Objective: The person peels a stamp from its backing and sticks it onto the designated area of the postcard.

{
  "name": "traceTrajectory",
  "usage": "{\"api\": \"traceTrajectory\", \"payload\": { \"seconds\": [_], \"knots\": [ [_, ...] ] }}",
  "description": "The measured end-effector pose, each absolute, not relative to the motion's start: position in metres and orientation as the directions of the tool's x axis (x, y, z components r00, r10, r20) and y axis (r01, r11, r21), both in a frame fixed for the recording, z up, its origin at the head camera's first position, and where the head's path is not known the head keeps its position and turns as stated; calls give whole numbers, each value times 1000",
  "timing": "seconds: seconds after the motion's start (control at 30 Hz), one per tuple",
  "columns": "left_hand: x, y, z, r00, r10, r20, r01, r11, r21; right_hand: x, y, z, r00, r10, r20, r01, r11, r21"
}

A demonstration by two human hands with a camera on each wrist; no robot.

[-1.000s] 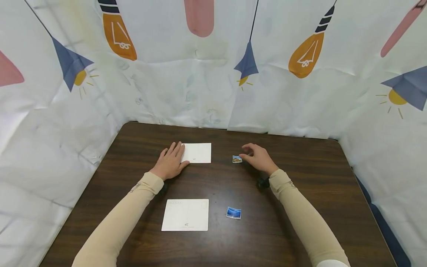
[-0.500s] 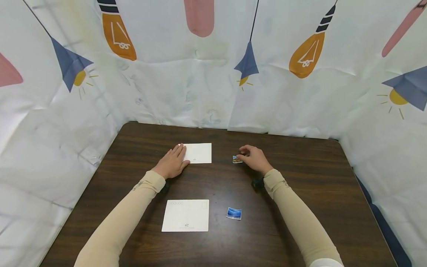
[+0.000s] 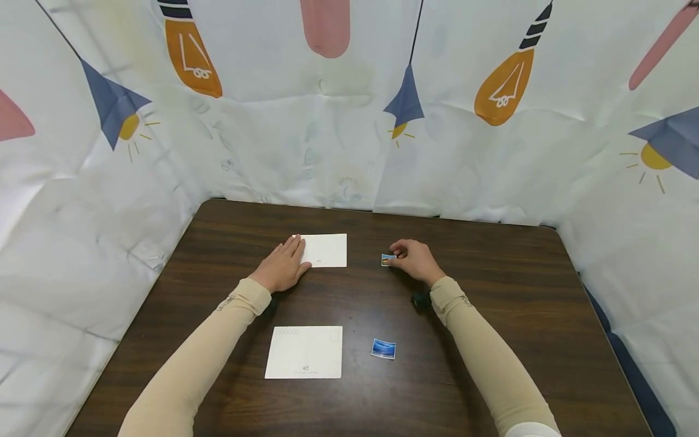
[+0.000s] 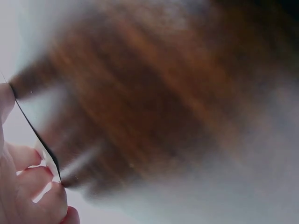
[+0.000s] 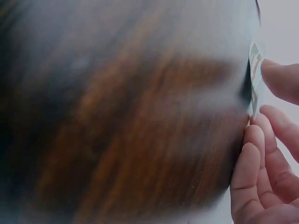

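Note:
My left hand [image 3: 280, 266] lies flat with fingers extended over the left part of the far white postcard [image 3: 327, 250]. In the left wrist view its fingertips [image 4: 55, 198] rest at the card's edge, seen almost edge-on. Right of that card, my right hand [image 3: 417, 261] has its thumb and curled fingers at a small colourful stamp [image 3: 385, 260], covering the stamp's right part. The right wrist view shows the stamp [image 5: 255, 70] nearly edge-on, the thumb [image 5: 280, 81] against its face and the other fingertips at its lower edge, with a dark shadow beside it.
Nearer on the dark wooden table [image 3: 464, 243] lies a second white postcard [image 3: 303, 352], with printed boxes along its top. A blue stamp [image 3: 383, 349] lies to its right. A white curtain [image 3: 262, 152] with printed lamps hangs round the table's back and sides.
My right hand has shifted slightly left and drawn its fingers in over the small stamp, covering more of it. The left hand's fingers have come together on the far postcard.

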State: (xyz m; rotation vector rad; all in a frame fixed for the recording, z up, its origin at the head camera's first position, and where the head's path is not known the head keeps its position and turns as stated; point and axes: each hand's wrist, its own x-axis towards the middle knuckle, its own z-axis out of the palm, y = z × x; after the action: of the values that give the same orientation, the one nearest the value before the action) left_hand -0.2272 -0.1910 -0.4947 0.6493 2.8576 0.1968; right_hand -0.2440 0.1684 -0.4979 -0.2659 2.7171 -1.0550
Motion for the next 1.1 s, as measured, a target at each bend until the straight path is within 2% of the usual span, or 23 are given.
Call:
{"api": "traceTrajectory", "payload": {
  "seconds": [0.57,1.1],
  "knots": [
    [-223,-188,-492,-874,443,-200,425,896,126,-242,166,-499,-955,-263,-138,-113,751,-650],
    [-221,-188,-491,-870,443,-217,420,896,147,-237,164,-496,-951,-277,-136,-127,752,-647]
  ]
}}
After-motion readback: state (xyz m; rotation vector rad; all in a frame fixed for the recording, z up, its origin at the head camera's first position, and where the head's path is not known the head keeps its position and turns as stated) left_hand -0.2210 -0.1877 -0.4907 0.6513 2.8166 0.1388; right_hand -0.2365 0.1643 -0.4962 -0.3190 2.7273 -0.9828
